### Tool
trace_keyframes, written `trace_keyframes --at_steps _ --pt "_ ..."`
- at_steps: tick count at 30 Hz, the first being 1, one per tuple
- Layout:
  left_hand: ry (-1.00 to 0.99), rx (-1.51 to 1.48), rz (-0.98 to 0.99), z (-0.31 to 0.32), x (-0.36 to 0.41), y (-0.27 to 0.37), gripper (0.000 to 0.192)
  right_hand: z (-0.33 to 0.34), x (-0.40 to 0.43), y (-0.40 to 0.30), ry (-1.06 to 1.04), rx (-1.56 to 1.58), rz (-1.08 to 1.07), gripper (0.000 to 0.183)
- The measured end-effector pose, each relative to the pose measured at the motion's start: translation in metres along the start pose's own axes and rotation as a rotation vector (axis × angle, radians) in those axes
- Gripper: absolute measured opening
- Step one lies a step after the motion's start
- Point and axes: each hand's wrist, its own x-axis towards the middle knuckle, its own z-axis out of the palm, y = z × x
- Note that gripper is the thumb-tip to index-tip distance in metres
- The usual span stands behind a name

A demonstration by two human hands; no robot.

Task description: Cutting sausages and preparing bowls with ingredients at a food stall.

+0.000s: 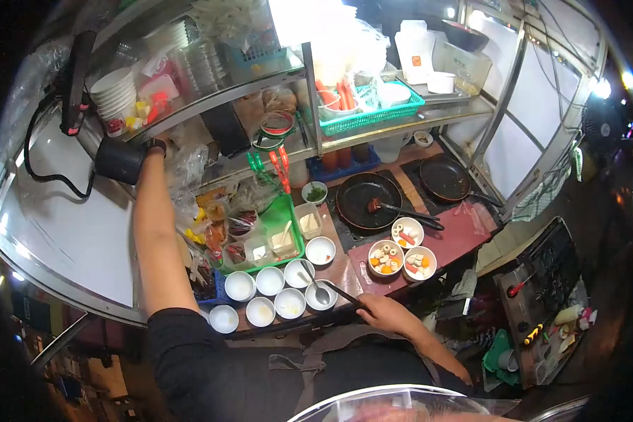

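Observation:
My left hand point(154, 149) is stretched out to the far left, at a black cylindrical container point(119, 160) below the upper shelf; its fingers are mostly hidden. In my right hand point(384, 314) is the black handle of a metal ladle point(321, 295), whose bowl lies over a white bowl at the front edge. Several white bowls point(260, 312) stand in two rows on the counter, some with a little pale or yellow matter inside. Three filled bowls point(385, 258) with sausage, white rings and orange pieces sit on a red board point(368, 277) to the right.
Two black frying pans point(369, 200) rest on the stove behind the filled bowls, one with a utensil in it. A green tray point(290, 252) holds tubs of ingredients. Beside it are a bowl of chopped greens point(314, 192) and a metal-edged shelf point(232, 113) overhead.

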Motion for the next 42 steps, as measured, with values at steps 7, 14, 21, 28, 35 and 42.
trace_keyframes --at_steps 7,14,21,28,35,42 --pt "-0.044 0.026 0.096 -0.006 0.024 -0.017 0.046 -0.002 -0.008 0.012 0.007 0.034 0.022 0.025" --pt "-0.117 0.643 0.147 0.009 0.002 0.061 0.044 0.001 -0.002 0.014 0.013 0.025 0.080 0.025" --pt "0.001 0.990 0.274 -0.028 0.009 0.051 0.046 -0.001 -0.011 0.017 0.038 0.046 0.022 0.024" --pt "0.102 0.414 0.215 -0.058 -0.027 0.107 0.040 0.005 -0.010 0.033 0.051 0.052 0.070 0.024" --pt "0.175 0.163 0.148 -0.093 -0.007 0.074 0.036 -0.001 -0.018 0.036 0.043 0.052 0.004 0.024" --pt "-0.010 0.261 0.052 -0.070 0.001 0.088 0.037 -0.001 -0.017 0.041 0.052 0.030 0.019 0.026"
